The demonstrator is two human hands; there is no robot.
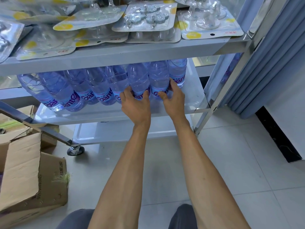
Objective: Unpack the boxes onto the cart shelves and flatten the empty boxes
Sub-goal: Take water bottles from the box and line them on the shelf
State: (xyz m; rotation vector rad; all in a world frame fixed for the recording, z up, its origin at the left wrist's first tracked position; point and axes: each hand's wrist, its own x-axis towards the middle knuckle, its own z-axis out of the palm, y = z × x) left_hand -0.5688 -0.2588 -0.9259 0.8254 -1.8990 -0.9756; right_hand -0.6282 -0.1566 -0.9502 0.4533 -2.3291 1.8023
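A row of several clear blue water bottles (92,85) with purple-lettered labels stands on the cart's middle shelf (191,95). My left hand (136,104) grips one bottle (138,80) near the right end of the row, thumb and fingers curled round its label. My right hand (173,98) grips the neighbouring bottle (158,76) the same way. One more bottle (178,71) stands to their right. An open cardboard box (33,179) lies on the floor at the lower left.
The top shelf (115,55) carries several blister packs of clear hooks (148,17). A bottom shelf (115,131) and a caster wheel (76,150) show below. A blue curtain (267,63) hangs at the right; tiled floor (239,162) lies underfoot.
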